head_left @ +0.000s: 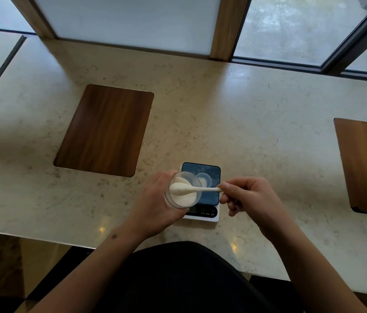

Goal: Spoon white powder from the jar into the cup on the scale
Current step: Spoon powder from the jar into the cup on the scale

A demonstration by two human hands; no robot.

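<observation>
I'm at the scooping step right now: my left hand [155,206] is wrapped around the clear plastic jar [183,190], holding it up off the counter just left of the scale [201,193], its mouth tipped toward me so I look straight down onto the white powder [184,197] inside. My right hand [249,196] is closed in a pinch on the tail of the white plastic spoon [191,189], thumb and forefinger on the handle end, the other fingers curled under. The spoon lies almost level, its bowl inside the jar's mouth over the powder; it looks heaped, though white on white I can't be sure how much is on it. The cup [204,179], small and transparent, sits on the scale's dark glass platform just past the jar's rim, between my two hands and nearer the far edge; I can't tell whether anything is in it. The scale's display at the near edge is too dim to read. Next, I judge, I need to lift the spoon clear of the jar rim, keep it level, carry it the short way right and back to the cup, and tip it slowly by rolling the handle. The risk is spilling powder onto the platform, since the cup's mouth is small and hard to see against the glass. The marble counter [268,114] around it is otherwise bare near my hands.
</observation>
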